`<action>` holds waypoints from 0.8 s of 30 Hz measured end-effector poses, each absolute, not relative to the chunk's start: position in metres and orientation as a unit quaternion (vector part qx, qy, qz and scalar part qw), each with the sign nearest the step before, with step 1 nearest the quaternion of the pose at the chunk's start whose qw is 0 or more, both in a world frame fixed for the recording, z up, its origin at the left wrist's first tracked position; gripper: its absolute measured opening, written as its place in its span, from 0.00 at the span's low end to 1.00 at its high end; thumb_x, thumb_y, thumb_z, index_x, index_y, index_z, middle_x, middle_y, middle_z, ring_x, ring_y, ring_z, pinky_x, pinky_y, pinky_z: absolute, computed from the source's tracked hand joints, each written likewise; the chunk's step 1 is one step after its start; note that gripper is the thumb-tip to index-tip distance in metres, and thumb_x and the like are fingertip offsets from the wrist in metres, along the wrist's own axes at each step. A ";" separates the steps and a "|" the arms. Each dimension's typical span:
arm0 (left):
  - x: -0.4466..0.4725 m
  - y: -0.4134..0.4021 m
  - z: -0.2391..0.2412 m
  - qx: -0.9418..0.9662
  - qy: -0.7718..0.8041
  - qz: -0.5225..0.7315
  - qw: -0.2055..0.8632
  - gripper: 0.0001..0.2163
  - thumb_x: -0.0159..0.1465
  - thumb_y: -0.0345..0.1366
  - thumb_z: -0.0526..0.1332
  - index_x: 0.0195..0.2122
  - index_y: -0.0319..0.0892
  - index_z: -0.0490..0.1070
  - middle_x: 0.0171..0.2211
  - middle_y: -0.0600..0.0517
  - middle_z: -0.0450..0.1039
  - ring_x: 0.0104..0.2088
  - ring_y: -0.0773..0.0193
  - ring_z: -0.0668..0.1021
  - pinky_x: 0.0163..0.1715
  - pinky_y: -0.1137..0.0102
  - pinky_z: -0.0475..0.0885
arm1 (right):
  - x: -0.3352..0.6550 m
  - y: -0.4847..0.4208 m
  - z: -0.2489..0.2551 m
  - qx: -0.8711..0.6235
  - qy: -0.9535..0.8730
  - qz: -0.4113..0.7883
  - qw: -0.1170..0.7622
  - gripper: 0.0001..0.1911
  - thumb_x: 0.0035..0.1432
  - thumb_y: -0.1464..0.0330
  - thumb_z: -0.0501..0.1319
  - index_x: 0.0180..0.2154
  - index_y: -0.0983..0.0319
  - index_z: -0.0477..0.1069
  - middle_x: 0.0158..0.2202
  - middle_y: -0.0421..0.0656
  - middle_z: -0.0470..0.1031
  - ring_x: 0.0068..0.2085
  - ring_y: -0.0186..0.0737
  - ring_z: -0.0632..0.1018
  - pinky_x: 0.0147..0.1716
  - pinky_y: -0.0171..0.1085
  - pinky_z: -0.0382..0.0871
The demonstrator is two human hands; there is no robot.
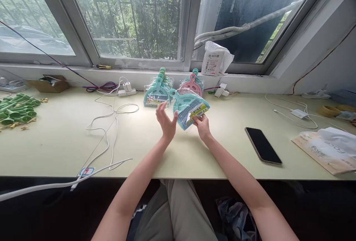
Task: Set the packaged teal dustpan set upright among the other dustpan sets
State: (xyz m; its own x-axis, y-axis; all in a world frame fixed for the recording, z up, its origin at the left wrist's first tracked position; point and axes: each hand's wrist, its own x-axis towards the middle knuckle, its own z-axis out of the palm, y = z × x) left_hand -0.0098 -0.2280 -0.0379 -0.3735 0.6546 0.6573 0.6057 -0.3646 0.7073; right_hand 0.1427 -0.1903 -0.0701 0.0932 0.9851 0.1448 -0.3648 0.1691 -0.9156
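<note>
Our right hand (pixel 203 126) pinches the labelled lower edge of a film-wrapped turquoise dustpan-and-brush set (pixel 189 110), tilted above the table (pixel 228 113). Left hand (pixel 167 123) empty, fingers spread, thumb near the pan; contact unclear. Film looks slick: we'd best grip rigid plastic. Beyond: turquoise-fronted row (pixel 158 92), pink-fronted row (pixel 191 85).

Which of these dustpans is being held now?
The tilted turquoise dustpan, its labelled end in the right hand; the other dustpans stand in two rows below the window.
</note>
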 end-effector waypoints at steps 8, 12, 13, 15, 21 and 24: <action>-0.002 -0.235 -0.037 0.735 0.593 0.325 -0.058 0.16 0.61 0.31 0.54 0.51 0.46 0.62 0.41 0.48 0.70 0.43 0.57 0.72 0.42 0.64 0.63 | 0.132 -0.195 -0.076 -0.395 -0.467 0.524 0.593 0.25 0.39 0.58 0.71 0.38 0.60 0.67 0.37 0.43 0.77 0.40 0.43 0.78 0.42 0.46 0.75; 0.002 -0.237 -0.039 0.739 0.602 0.294 -0.076 0.19 0.60 0.28 0.54 0.53 0.46 0.61 0.40 0.48 0.70 0.42 0.56 0.71 0.40 0.64 0.63 | 0.131 -0.194 -0.077 -0.398 -0.476 0.521 0.586 0.26 0.38 0.57 0.71 0.39 0.60 0.67 0.36 0.43 0.77 0.39 0.43 0.78 0.39 0.45 0.76; 0.002 -0.237 -0.040 0.739 0.601 0.295 -0.075 0.19 0.60 0.28 0.54 0.53 0.46 0.61 0.40 0.48 0.70 0.42 0.56 0.71 0.40 0.64 0.63 | 0.132 -0.193 -0.078 -0.401 -0.477 0.518 0.585 0.26 0.38 0.57 0.71 0.39 0.60 0.67 0.36 0.42 0.77 0.39 0.43 0.78 0.39 0.45 0.76; 0.002 -0.237 -0.042 0.738 0.598 0.306 -0.065 0.17 0.61 0.28 0.53 0.52 0.45 0.63 0.40 0.47 0.71 0.43 0.55 0.70 0.40 0.64 0.63 | 0.133 -0.192 -0.078 -0.409 -0.477 0.511 0.586 0.26 0.38 0.57 0.71 0.38 0.60 0.67 0.35 0.42 0.77 0.38 0.42 0.78 0.38 0.44 0.76; 0.000 -0.235 -0.042 0.708 0.619 0.337 -0.042 0.05 0.61 0.30 0.56 0.37 0.42 0.70 0.39 0.46 0.70 0.46 0.53 0.68 0.42 0.61 0.64 | 0.132 -0.192 -0.078 -0.419 -0.475 0.510 0.581 0.26 0.38 0.57 0.71 0.38 0.60 0.67 0.34 0.42 0.77 0.36 0.42 0.79 0.38 0.45 0.76; 0.002 -0.238 -0.040 0.691 0.631 0.349 -0.041 0.07 0.60 0.29 0.56 0.39 0.43 0.69 0.41 0.46 0.68 0.45 0.54 0.68 0.41 0.63 0.66 | 0.130 -0.193 -0.077 -0.413 -0.477 0.521 0.574 0.26 0.37 0.58 0.71 0.38 0.60 0.67 0.34 0.42 0.77 0.36 0.42 0.79 0.37 0.44 0.76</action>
